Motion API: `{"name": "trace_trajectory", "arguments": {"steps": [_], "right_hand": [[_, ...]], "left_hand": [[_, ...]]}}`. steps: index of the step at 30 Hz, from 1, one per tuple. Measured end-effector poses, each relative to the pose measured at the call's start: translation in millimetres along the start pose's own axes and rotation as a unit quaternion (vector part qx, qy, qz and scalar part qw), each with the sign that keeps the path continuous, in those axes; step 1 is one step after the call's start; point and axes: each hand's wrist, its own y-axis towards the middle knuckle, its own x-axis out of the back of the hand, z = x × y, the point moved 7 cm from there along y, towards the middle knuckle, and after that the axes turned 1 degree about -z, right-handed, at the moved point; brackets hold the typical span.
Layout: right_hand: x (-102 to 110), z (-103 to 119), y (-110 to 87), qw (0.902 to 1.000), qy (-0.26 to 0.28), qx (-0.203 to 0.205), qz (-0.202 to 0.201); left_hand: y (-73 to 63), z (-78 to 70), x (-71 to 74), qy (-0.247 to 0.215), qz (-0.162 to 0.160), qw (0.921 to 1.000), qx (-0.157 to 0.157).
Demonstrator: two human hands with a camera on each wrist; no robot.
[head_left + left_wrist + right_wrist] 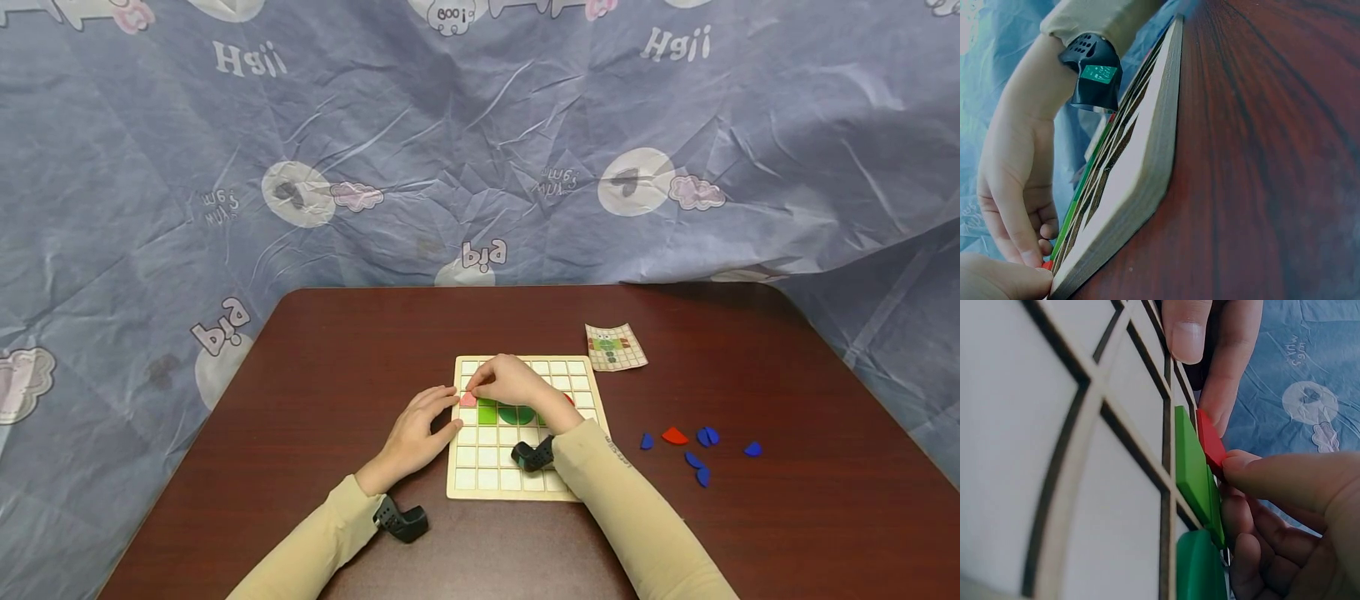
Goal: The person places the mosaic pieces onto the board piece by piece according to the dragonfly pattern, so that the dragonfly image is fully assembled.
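At the left rim of a gridded board (pixel 487 478), a person's left hand (pixel 414 433) reaches in with thumb and fingers spread apart, their tips at the wood; whether one of them also steadies the work cannot be told. On the board's leftmost column, in its upper half, sits a pink-red piece (pixel 468 400), the thing being handled, though whether it lies fully seated in its cell is unclear. It looks light, stiff and smooth, likely hard to break but apt to slide under a fingertip; the best hold would seem to be by its thin side edges, between thumb and forefinger, the underside kept free. One column in on the board is a light green square (pixel 487 414). The right hand (pixel 507 382), stretched across the board, pinches the pink-red piece at its edge, the other fingers curled beneath. Near the board's middle lie dark green half-rounds (pixel 509 416), and toward its right side a red piece (pixel 569 400) shows in part. Just off the board's upper right corner lies a pattern card (pixel 615 354); farther right of the board are loose blue pieces (pixel 647 442) and a red wedge (pixel 675 436).
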Motion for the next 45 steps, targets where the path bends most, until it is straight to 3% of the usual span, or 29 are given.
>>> {"name": "trace_trajectory", "arguments": {"steps": [22, 32, 45], "right_hand": [[10.6, 2.8, -13.1, 0.9996, 0.009, 0.019, -0.018], [33.8, 0.1, -45.0, 0.9989, 0.011, 0.036, -0.028], [64.7, -23.8, -97.9, 0.9975, 0.009, 0.035, -0.061]], "left_hand": [[-1.0, 2.1, -1.1, 0.008, -0.007, 0.9999, -0.006], [-0.8, 0.7, -0.6, 0.004, -0.009, 0.9999, -0.009], [-1.4, 1.3, -1.7, 0.001, -0.006, 1.0000, -0.007]]}}
